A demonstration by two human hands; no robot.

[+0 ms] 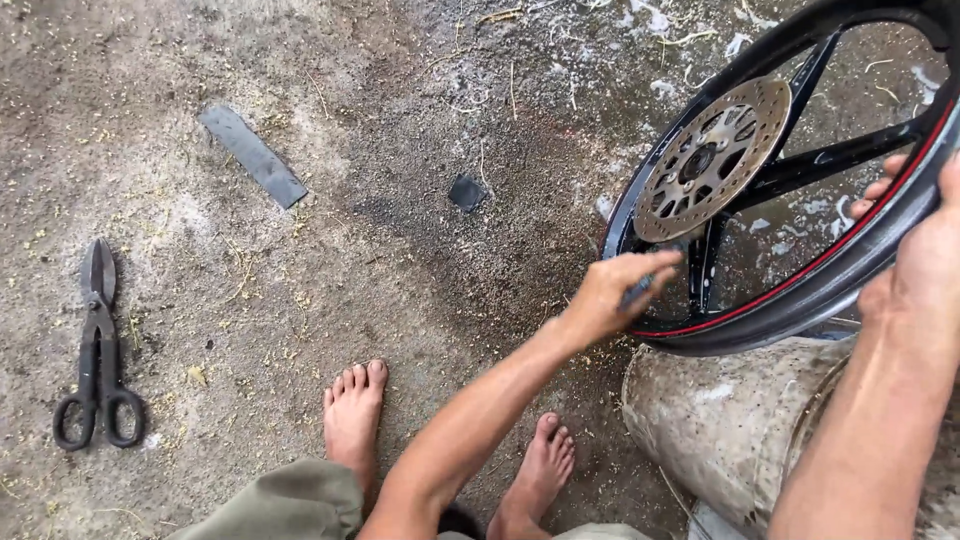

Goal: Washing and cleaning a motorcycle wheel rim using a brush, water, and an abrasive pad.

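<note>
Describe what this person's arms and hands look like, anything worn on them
Both arms are bare from the forearm down: no sleeves, gloves, watch or rings visible on the left hand or the right hand. Lean forearms. Lower down, olive-green shorts and bare feet.

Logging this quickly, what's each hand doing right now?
Left hand: closed around a small dark object, pressed at the wheel rim.
Right hand: gripping the wheel rim.

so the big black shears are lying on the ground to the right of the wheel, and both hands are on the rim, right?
Not quite: the head view shows the shears lying on the ground far to the left of the wheel, not right. The rest holds: left hand and right hand are both on the rim.
</note>
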